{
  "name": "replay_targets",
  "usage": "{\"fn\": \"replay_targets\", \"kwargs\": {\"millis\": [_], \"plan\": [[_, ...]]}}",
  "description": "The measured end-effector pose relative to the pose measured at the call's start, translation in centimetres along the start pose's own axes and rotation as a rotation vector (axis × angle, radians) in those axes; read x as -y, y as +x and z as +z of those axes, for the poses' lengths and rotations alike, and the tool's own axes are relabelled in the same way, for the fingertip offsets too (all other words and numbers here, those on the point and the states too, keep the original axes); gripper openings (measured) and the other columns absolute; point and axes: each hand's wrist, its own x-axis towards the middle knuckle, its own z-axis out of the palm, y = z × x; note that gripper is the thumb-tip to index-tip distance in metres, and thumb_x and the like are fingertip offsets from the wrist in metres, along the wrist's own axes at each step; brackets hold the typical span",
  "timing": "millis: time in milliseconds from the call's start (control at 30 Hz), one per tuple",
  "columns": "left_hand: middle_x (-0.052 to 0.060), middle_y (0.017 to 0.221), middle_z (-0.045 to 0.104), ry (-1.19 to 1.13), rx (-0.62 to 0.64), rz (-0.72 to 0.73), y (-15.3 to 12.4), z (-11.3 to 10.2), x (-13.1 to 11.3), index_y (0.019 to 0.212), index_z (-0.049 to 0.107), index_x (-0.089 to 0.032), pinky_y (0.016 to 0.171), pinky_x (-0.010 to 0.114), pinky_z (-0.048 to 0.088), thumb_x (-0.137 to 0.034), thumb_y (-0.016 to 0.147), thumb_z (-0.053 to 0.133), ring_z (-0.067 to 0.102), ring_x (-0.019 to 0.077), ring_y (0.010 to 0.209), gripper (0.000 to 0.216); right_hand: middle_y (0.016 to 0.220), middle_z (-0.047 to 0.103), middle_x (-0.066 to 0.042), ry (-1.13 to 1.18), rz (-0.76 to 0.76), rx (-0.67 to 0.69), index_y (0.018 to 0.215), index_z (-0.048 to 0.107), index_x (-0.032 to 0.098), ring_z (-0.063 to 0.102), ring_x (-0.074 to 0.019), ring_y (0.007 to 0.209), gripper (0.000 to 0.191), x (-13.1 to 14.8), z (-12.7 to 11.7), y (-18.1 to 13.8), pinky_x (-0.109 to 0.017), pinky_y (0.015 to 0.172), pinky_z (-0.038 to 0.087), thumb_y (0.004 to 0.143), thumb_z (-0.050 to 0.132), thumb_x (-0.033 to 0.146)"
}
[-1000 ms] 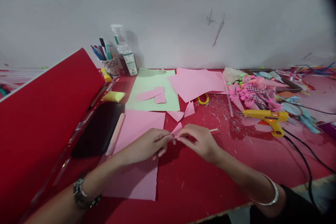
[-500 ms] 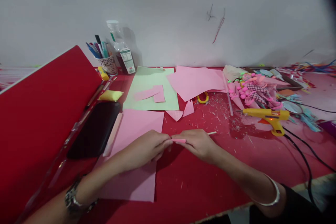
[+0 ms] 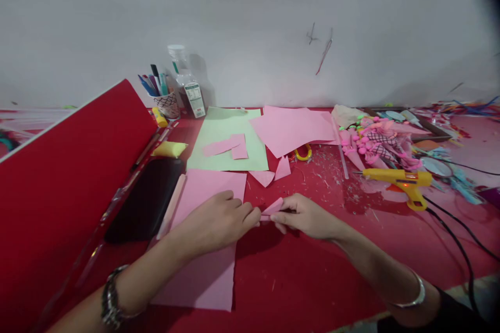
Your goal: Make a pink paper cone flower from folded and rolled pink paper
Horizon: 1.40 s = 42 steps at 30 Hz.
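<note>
Between my two hands is a small folded piece of pink paper (image 3: 272,210). My left hand (image 3: 222,218) is closed on its left end, knuckles up. The fingers of my right hand (image 3: 307,216) pinch its right end, where one flap tilts upward. Below and left of them lies a large pink paper sheet (image 3: 209,281), partly under my left forearm. Just beyond my hands are two small pink paper scraps, one flat (image 3: 262,178) and one pointed (image 3: 283,168).
A yellow hot glue gun (image 3: 402,178) with a black cord lies at right, near a pile of pink cones (image 3: 375,140). A black phone-like slab (image 3: 144,200) and a red board (image 3: 78,166) are at left. A pen cup (image 3: 167,106) and bottle (image 3: 191,94) stand behind.
The folded pink paper has turned, and a flap now rises at its right end. My hands are slightly farther apart. The whole view has shifted a little.
</note>
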Motion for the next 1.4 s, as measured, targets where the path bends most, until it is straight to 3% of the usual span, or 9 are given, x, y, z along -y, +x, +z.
{"fn": "replay_targets", "kwargs": {"millis": [200, 333, 633, 733, 833, 1000, 1133, 1233, 1400], "plan": [[-0.003, 0.052, 0.054, -0.040, 0.015, -0.058, -0.3, 0.4, 0.4, 0.074, 0.048, -0.018, 0.046, 0.026, 0.022, -0.024, 0.089, 0.035, 0.040, 0.0111, 0.040, 0.020, 0.056, 0.054, 0.002, -0.126, -0.108, -0.091, 0.071, 0.062, 0.012, 0.047, -0.0057, 0.050, 0.028, 0.0, 0.5, -0.1, -0.017, 0.050, 0.036, 0.085, 0.042, 0.027], [-0.003, 0.045, 0.048, -0.211, 0.085, -0.208, -0.1, 0.7, 0.7, 0.068, 0.049, -0.018, 0.041, 0.024, 0.015, -0.036, 0.089, 0.032, 0.036, 0.0099, 0.037, 0.033, 0.087, 0.064, -0.004, -0.444, -0.326, -0.179, 0.099, 0.060, 0.015, 0.057, -0.0113, 0.077, 0.027, -0.3, 0.9, -0.1, -0.021, 0.067, 0.042, 0.088, 0.036, 0.024], [-0.009, 0.039, 0.031, -1.408, 0.311, -0.627, 0.2, 0.2, 0.3, 0.061, 0.038, -0.018, 0.032, 0.015, 0.024, -0.047, 0.086, 0.027, 0.027, 0.0057, 0.031, 0.040, 0.064, 0.059, -0.001, -1.111, -0.569, -0.274, 0.110, 0.052, 0.011, 0.051, -0.0113, 0.057, 0.028, -0.2, 1.2, -0.6, -0.024, 0.051, 0.036, 0.087, 0.036, 0.014], [-0.010, 0.036, 0.028, -1.568, 0.407, -0.707, 0.3, 0.1, 0.3, 0.064, 0.038, -0.019, 0.029, 0.016, 0.022, -0.050, 0.085, 0.025, 0.020, 0.0058, 0.028, 0.039, 0.063, 0.060, -0.001, -1.188, -0.609, -0.382, 0.106, 0.054, 0.010, 0.052, -0.0114, 0.056, 0.025, -0.1, 1.4, -0.7, -0.024, 0.049, 0.035, 0.085, 0.040, 0.013], [-0.007, 0.039, 0.039, -1.287, 0.309, -0.586, 0.4, -0.3, 0.1, 0.066, 0.045, -0.017, 0.039, 0.018, 0.032, -0.042, 0.089, 0.019, 0.035, 0.0073, 0.034, 0.043, 0.064, 0.062, -0.002, -1.002, -0.535, -0.389, 0.103, 0.057, 0.012, 0.054, -0.0111, 0.057, 0.026, -0.1, 1.5, -0.7, -0.023, 0.049, 0.037, 0.087, 0.037, 0.017], [0.002, 0.060, 0.058, -0.327, 0.049, -0.216, 0.2, -0.1, 0.2, 0.072, 0.053, -0.016, 0.053, 0.026, 0.032, -0.030, 0.090, 0.031, 0.049, 0.0125, 0.051, 0.032, 0.079, 0.066, -0.001, -0.436, -0.297, -0.255, 0.092, 0.061, 0.017, 0.059, -0.0088, 0.071, 0.024, 0.2, 1.3, -0.4, -0.019, 0.064, 0.043, 0.087, 0.039, 0.025], [0.000, 0.051, 0.054, -0.216, 0.090, -0.202, 0.2, 0.2, 0.1, 0.070, 0.052, -0.016, 0.047, 0.025, 0.025, -0.027, 0.089, 0.032, 0.043, 0.0113, 0.042, 0.030, 0.082, 0.067, -0.002, -0.449, -0.346, -0.245, 0.094, 0.061, 0.015, 0.061, -0.0090, 0.072, 0.024, -0.1, 1.1, -0.2, -0.018, 0.064, 0.044, 0.087, 0.040, 0.024], [-0.002, 0.049, 0.049, -0.501, 0.122, -0.355, 0.4, -0.1, -0.2, 0.063, 0.048, -0.016, 0.044, 0.022, 0.024, -0.031, 0.088, 0.033, 0.041, 0.0098, 0.043, 0.032, 0.087, 0.067, -0.004, -0.696, -0.486, -0.293, 0.102, 0.058, 0.014, 0.061, -0.0110, 0.075, 0.026, -0.5, 1.0, -0.4, -0.021, 0.064, 0.045, 0.088, 0.037, 0.021], [-0.009, 0.038, 0.032, -1.460, 0.305, -0.659, 0.7, -0.3, -0.5, 0.059, 0.035, -0.018, 0.035, 0.016, 0.024, -0.041, 0.088, 0.026, 0.028, 0.0056, 0.031, 0.037, 0.080, 0.067, -0.006, -1.205, -0.665, -0.419, 0.104, 0.055, 0.009, 0.058, -0.0120, 0.064, 0.025, 0.2, 1.0, -1.1, -0.024, 0.053, 0.043, 0.086, 0.039, 0.011]]}}
